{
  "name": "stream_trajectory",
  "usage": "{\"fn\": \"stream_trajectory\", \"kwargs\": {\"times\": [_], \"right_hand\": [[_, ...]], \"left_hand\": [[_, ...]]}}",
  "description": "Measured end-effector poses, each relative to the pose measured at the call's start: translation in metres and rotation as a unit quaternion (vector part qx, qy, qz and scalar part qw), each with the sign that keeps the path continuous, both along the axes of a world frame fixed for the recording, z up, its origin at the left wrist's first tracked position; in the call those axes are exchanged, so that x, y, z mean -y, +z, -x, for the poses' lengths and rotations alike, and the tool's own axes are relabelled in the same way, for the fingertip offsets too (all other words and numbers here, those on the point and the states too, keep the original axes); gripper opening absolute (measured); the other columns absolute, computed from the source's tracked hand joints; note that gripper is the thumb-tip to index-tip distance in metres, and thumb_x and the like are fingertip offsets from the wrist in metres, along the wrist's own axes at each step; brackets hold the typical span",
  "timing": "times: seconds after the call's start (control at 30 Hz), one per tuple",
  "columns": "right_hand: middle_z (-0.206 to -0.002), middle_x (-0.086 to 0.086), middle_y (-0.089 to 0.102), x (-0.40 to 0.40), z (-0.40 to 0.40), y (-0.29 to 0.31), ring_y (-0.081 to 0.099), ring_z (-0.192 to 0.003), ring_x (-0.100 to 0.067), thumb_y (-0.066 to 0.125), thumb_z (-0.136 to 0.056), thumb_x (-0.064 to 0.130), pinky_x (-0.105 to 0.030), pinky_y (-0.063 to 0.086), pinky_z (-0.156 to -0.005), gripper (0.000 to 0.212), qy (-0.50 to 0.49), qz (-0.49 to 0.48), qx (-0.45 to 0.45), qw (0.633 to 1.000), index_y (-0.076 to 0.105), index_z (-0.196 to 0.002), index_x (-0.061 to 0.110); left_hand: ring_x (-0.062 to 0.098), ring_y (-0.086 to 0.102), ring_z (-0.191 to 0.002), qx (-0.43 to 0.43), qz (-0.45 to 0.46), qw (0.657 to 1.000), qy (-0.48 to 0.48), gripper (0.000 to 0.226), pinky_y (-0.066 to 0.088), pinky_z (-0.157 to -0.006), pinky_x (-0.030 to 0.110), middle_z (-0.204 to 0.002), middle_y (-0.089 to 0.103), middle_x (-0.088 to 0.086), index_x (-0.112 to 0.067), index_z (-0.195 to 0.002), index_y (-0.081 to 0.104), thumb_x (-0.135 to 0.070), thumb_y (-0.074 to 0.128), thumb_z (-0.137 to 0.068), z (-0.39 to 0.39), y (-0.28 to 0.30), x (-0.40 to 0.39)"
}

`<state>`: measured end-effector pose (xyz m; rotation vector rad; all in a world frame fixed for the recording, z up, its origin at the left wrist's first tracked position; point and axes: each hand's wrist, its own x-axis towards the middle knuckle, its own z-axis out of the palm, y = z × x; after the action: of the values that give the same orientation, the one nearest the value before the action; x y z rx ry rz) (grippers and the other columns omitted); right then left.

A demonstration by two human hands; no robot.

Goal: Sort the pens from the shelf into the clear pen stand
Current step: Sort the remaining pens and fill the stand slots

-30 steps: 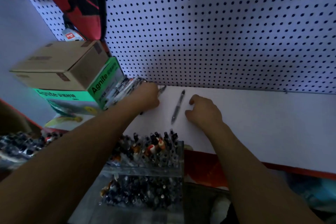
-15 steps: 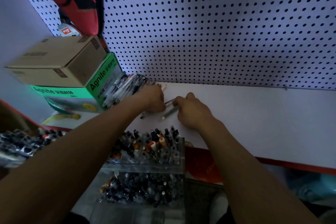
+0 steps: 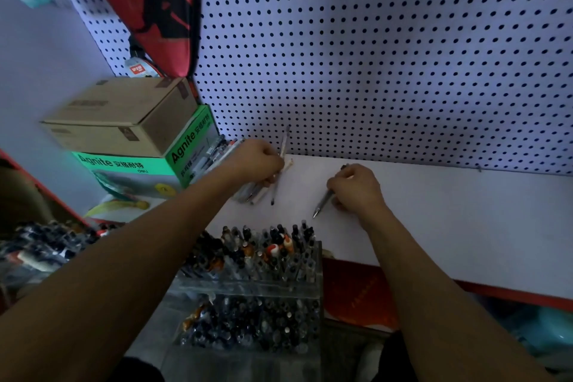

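On the white shelf (image 3: 434, 211), the left hand (image 3: 257, 161) grips a bundle of pens (image 3: 260, 191), gathering them; the right hand (image 3: 356, 186) pinches one pen (image 3: 322, 203), likely for the clear pen stand (image 3: 248, 276) just below.

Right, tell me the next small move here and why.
Probably lift the right hand and carry its grey pen to the clear pen stand: the fingers already grip that pen on the shelf, and the left hand holds a bundle of pens.
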<state>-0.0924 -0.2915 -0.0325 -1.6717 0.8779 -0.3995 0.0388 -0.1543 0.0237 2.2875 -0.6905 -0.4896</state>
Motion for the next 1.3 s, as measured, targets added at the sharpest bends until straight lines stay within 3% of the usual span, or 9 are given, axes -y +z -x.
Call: {"fn": "stream_trajectory", "kwargs": {"times": [0.07,0.23,0.43,0.53,0.7,0.8,1.0,1.1,1.3], "right_hand": [[-0.081,-0.012,0.061,-0.003,0.004,0.015,0.062,-0.066,-0.020,0.061,-0.088,0.003,-0.030,0.057,-0.061,0.005,-0.015,-0.107,0.068,0.992,0.058,-0.085,0.005],[-0.090,-0.013,0.068,-0.035,0.019,0.067,0.068,-0.075,-0.022,0.061,-0.093,0.004,-0.026,0.059,-0.065,0.005,0.007,-0.219,0.222,0.950,0.061,-0.098,0.004],[-0.082,-0.009,0.071,-0.094,0.043,0.104,0.068,-0.069,-0.023,0.070,-0.089,0.008,-0.027,0.055,-0.064,0.022,0.096,-0.210,0.283,0.931,0.056,-0.106,0.006],[-0.084,-0.011,0.073,-0.125,0.051,0.107,0.070,-0.070,-0.025,0.071,-0.088,0.007,-0.029,0.057,-0.064,0.035,0.132,-0.196,0.262,0.936,0.053,-0.118,0.008],[-0.083,-0.003,0.074,-0.165,0.055,0.097,0.073,-0.075,-0.017,0.073,-0.087,0.016,-0.034,0.061,-0.070,0.045,0.202,-0.032,0.199,0.958,0.051,-0.126,0.018],[-0.088,0.000,0.073,-0.184,0.047,0.083,0.072,-0.077,-0.014,0.074,-0.086,0.023,-0.042,0.061,-0.074,0.030,0.222,0.057,0.179,0.957,0.056,-0.110,0.024],[-0.082,0.004,0.069,-0.216,0.038,0.062,0.067,-0.075,-0.007,0.072,-0.087,0.026,-0.033,0.059,-0.073,0.018,0.273,0.186,0.129,0.935,0.056,-0.090,0.017],[-0.079,0.006,0.064,-0.227,0.039,0.053,0.064,-0.073,-0.005,0.070,-0.088,0.025,-0.031,0.058,-0.071,0.020,0.313,0.236,0.085,0.916,0.052,-0.088,0.015],[-0.095,0.000,0.067,-0.232,0.043,0.039,0.064,-0.087,-0.014,0.069,-0.088,0.017,-0.037,0.058,-0.082,0.019,0.384,0.274,0.023,0.881,0.059,-0.105,0.016]], "left_hand": [[0.020,0.061,-0.065,-0.069,0.084,0.994,0.034,0.014,0.057,-0.065,0.027,-0.081,0.064,0.016,0.004,-0.092,0.065,-0.007,0.056,-0.095,0.008,0.014,-0.006],[0.019,0.063,-0.063,-0.165,0.237,0.957,0.044,0.017,0.057,-0.060,0.028,-0.085,0.068,0.016,-0.003,-0.108,0.066,-0.007,0.059,-0.093,0.036,0.051,-0.031],[0.014,0.055,-0.050,-0.222,0.400,0.888,0.039,0.020,0.050,-0.050,0.026,-0.072,0.066,0.003,-0.011,-0.107,0.060,0.001,0.053,-0.093,0.084,0.065,-0.099],[0.015,0.056,-0.051,-0.192,0.426,0.880,0.084,0.023,0.049,-0.049,0.026,-0.077,0.066,0.006,-0.017,-0.105,0.059,0.002,0.054,-0.091,0.100,0.055,-0.141],[0.018,0.062,-0.056,-0.079,0.410,0.903,0.102,0.027,0.054,-0.051,0.028,-0.071,0.069,0.005,-0.018,-0.102,0.057,0.007,0.055,-0.090,0.111,0.031,-0.195],[0.023,0.062,-0.054,-0.051,0.389,0.913,0.115,0.028,0.057,-0.053,0.032,-0.071,0.064,0.016,-0.015,-0.095,0.049,0.010,0.057,-0.087,0.112,0.020,-0.222],[0.042,0.066,-0.075,-0.008,0.198,0.973,0.119,0.036,0.056,-0.063,0.051,-0.072,0.056,0.020,-0.021,-0.101,0.039,-0.001,0.067,-0.088,0.099,-0.014,-0.256],[0.034,0.067,-0.074,0.006,0.125,0.988,0.096,0.042,0.056,-0.067,0.052,-0.080,0.066,0.017,-0.022,-0.113,0.045,-0.011,0.074,-0.084,0.098,-0.022,-0.257],[0.024,0.067,-0.077,0.026,-0.020,0.998,0.061,0.028,0.058,-0.068,0.041,-0.090,0.067,0.004,-0.021,-0.098,0.052,-0.013,0.074,-0.082,0.100,-0.028,-0.251]]}}
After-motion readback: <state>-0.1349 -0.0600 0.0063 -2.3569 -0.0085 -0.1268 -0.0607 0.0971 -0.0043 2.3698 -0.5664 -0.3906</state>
